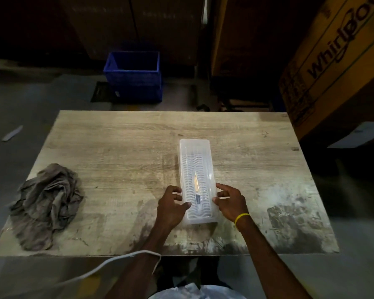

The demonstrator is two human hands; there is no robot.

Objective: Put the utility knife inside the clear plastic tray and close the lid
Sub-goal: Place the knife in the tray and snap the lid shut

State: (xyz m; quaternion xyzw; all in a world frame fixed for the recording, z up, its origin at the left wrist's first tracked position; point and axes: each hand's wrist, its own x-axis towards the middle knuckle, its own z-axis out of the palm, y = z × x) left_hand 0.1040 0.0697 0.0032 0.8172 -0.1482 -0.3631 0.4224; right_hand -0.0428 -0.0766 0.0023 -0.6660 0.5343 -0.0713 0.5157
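Note:
A long clear plastic tray (195, 160) lies lengthwise on the wooden table (121, 152), right of centre. Its lid covers the top. Through the ribbed plastic I see the utility knife (196, 190), with a pale blade end and a dark slider, lying along the tray's near half. My left hand (173, 203) touches the tray's near left edge with fingertips and thumb. My right hand (230, 200), with a yellow band on the wrist, touches the near right edge. Both hands frame the tray's near end.
A crumpled grey rag (45, 201) sits at the table's left. A white cord (99, 268) hangs below the near edge. Beyond the table stand a blue crate (134, 76) on the floor and a large cardboard box (333, 61) at the right.

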